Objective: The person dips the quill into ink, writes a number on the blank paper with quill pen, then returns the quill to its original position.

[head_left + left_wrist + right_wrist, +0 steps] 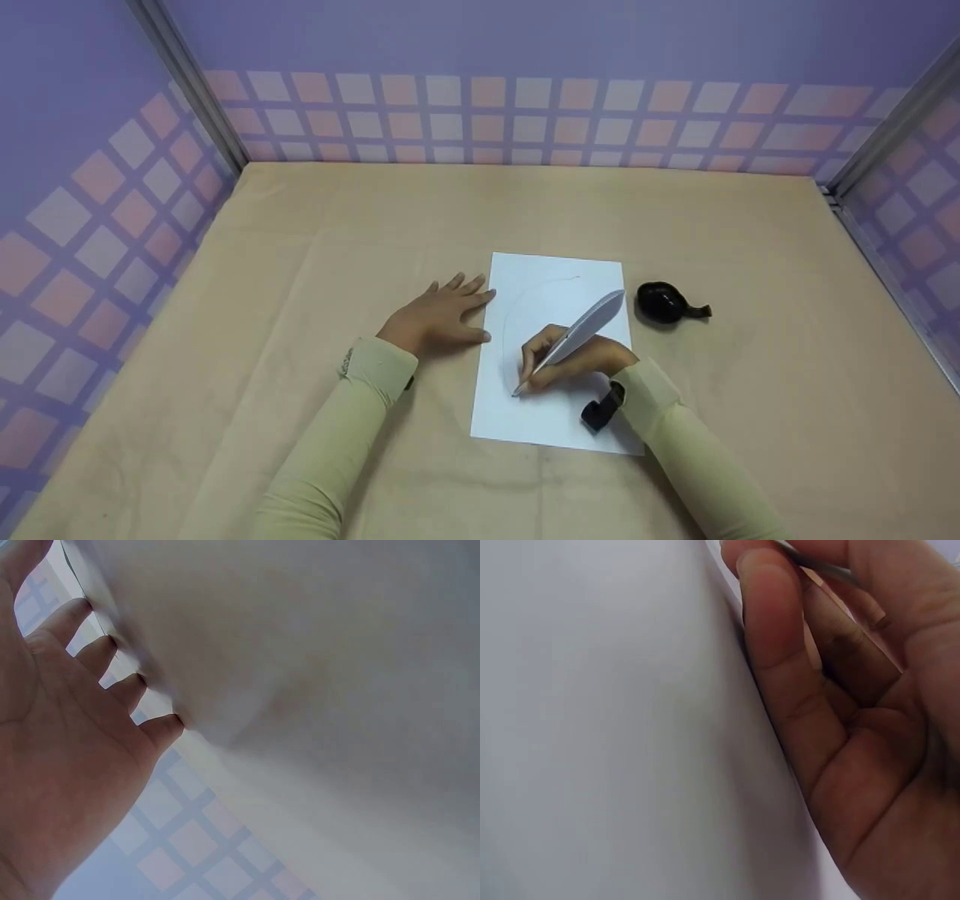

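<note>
The right hand [574, 360] pinches a grey quill pen [577, 337] low near its nib, tip on the paper sheet [555, 420], a light, probably fragile thing best held there, while the left hand [439, 319] lies flat, fingers spread, at the sheet's edge.

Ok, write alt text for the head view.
A right hand grips a grey feather quill, tip on a white sheet of paper bearing a faint curved line. The left hand rests flat on the tan cloth beside it; a black inkpot sits right.
</note>
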`<state>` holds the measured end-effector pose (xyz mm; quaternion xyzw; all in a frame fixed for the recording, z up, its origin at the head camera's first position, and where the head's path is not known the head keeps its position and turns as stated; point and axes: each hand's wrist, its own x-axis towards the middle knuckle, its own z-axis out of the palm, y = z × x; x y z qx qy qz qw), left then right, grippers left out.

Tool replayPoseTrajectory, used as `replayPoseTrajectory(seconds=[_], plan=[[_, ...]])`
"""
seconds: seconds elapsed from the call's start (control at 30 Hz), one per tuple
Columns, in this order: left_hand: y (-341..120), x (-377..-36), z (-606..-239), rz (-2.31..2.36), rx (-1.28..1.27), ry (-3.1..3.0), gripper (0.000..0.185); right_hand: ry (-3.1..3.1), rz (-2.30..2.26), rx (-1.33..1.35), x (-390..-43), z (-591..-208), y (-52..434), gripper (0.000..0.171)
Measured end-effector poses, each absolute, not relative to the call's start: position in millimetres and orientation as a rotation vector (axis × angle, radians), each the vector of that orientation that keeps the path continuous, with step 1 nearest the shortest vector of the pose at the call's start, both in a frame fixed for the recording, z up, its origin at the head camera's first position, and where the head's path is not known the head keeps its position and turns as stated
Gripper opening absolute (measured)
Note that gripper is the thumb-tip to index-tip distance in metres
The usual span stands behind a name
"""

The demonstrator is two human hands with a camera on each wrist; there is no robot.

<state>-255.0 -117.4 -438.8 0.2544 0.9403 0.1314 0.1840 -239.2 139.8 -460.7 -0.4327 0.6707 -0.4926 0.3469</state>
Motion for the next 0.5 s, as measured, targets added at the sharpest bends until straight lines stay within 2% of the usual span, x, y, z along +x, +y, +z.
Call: replayPoseTrajectory(seconds=[0.5], plan=[[-116.4,-253.3,-437.8,0.389,0.696,2.652,0.075,1.627,-1.303,-1.142,-233.1,-460.6,145.2,0.01]])
